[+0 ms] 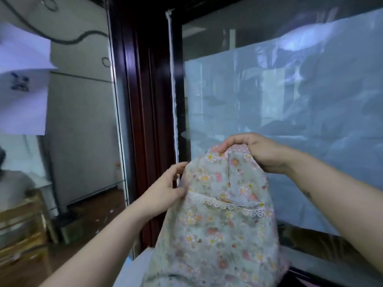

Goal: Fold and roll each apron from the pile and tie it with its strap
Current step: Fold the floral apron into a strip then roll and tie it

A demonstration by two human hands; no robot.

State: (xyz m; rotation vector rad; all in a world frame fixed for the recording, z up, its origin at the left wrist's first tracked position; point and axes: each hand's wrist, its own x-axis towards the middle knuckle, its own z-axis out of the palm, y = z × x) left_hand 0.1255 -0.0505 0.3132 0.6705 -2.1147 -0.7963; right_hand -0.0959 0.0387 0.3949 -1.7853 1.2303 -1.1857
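floral apron (219, 224) held up off any surface, hanging at 5 o'clock from centre of view, lace trim (228, 206) running across its middle. right hand (259, 156) at the apron's 12 o'clock, fingers curled over and gripping the bunched top edge. left hand (165, 189) at its 9 o'clock, thumb and fingers pinching the side edge; detail blurred there. dark wooden frame (145, 100) behind at 10 o'clock. film-covered glass panel (290, 110) at 1 o'clock. white paper (20, 79) at far 9 o'clock.

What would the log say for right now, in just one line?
stage: apron held up, not rolled | right hand: grips apron top | left hand: at apron's left edge, grip unclear
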